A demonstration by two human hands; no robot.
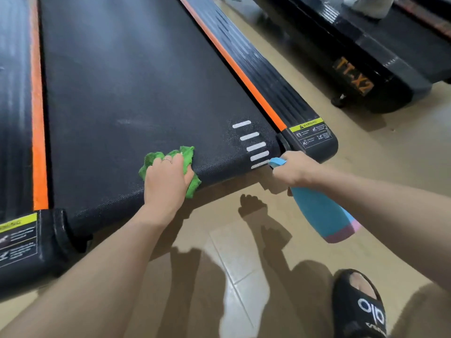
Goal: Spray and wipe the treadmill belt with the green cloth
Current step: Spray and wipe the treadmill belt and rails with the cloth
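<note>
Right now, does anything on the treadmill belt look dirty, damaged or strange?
Yes. The treadmill belt has a pale smear above the green cloth, and whitish speckles around the white stripes near its right edge. I see no tear.

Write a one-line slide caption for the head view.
Left hand presses a green cloth on the treadmill belt while the right hand holds a blue spray bottle.
</note>
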